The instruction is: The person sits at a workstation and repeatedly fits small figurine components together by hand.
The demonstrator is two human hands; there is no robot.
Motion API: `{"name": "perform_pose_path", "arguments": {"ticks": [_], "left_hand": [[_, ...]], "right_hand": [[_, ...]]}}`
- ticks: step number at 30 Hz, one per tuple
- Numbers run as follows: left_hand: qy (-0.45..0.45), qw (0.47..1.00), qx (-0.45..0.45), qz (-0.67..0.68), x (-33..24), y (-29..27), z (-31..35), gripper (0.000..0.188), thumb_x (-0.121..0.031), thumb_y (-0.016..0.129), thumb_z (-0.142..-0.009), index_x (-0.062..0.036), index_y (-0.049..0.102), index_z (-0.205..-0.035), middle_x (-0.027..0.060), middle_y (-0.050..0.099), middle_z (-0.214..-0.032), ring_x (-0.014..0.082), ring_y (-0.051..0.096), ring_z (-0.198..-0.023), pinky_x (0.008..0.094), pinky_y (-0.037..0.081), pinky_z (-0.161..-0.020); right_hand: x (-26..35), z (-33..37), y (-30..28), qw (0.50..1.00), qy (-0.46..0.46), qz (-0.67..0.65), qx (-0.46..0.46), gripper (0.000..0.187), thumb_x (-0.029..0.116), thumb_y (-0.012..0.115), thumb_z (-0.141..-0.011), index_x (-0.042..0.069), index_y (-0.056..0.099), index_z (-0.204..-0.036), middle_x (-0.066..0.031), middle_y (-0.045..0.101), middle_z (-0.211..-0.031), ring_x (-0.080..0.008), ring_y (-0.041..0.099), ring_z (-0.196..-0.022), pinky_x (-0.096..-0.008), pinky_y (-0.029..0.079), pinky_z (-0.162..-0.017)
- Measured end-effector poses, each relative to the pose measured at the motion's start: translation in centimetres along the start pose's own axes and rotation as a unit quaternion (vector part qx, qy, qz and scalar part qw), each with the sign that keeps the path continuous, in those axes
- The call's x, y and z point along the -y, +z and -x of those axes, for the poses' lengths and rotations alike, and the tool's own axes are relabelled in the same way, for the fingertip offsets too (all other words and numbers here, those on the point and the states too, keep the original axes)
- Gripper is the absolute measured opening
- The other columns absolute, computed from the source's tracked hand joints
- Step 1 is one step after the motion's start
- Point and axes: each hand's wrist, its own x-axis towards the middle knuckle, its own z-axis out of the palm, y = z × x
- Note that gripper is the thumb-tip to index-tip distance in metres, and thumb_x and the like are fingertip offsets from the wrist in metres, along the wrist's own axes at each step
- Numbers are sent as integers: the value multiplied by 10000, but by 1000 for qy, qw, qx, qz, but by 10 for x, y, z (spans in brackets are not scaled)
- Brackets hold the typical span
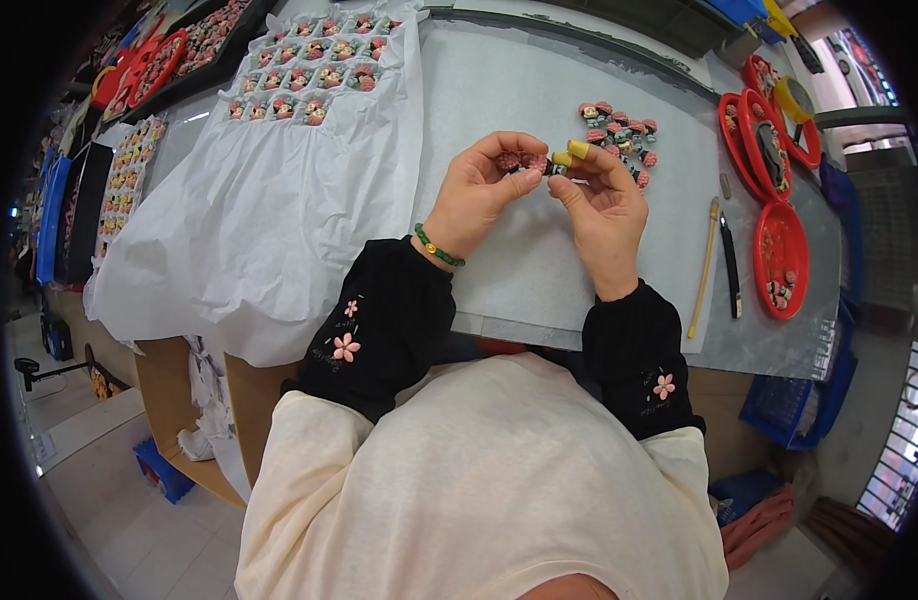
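Two black sleeves (384, 300) are reaching in from the person's body. Beyond the cuffs, the left hand (476, 190) is pinching a small pink-topped figure (537, 163) above the worktop (509, 85). The right hand (607, 212), wearing yellow finger caps (577, 149), is closing its fingertips around the figure's darker end; whether that grip is pressing or merely touching, I cannot tell. The step in hand appears to be working this piece between both hands; the next move seems to be calling for a steady left pinch and light right fingertips. To the right, a thin stick (704, 270), a black tool (729, 265) and a red tray (796, 240) are lying. Farther out, loose figures (634, 127) are lying in a cluster; at far left, more are sitting in rows.
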Motion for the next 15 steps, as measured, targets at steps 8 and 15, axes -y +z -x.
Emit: {"name": "perform_pose_path", "arguments": {"ticks": [8,15], "left_hand": [[-15,998,-37,57,-3,5,-1,249,-50,490,-859,14,479,-1100,107,539,-1098,134,519,-950,268,426,-830],[-41,996,33,-69,-2,5,-1,329,-37,538,-833,28,496,-1153,84,551,-1095,123,529,-955,254,431,-829]], "right_hand": [[2,-1,-5,998,-4,55,-16,186,54,660,-762,-8,598,-926,-33,593,-819,-78,538,-686,-194,445,-602],[3,-4,-3,996,22,82,-11,156,90,654,-776,0,616,-897,-8,595,-763,-55,524,-638,-181,421,-558]]}}
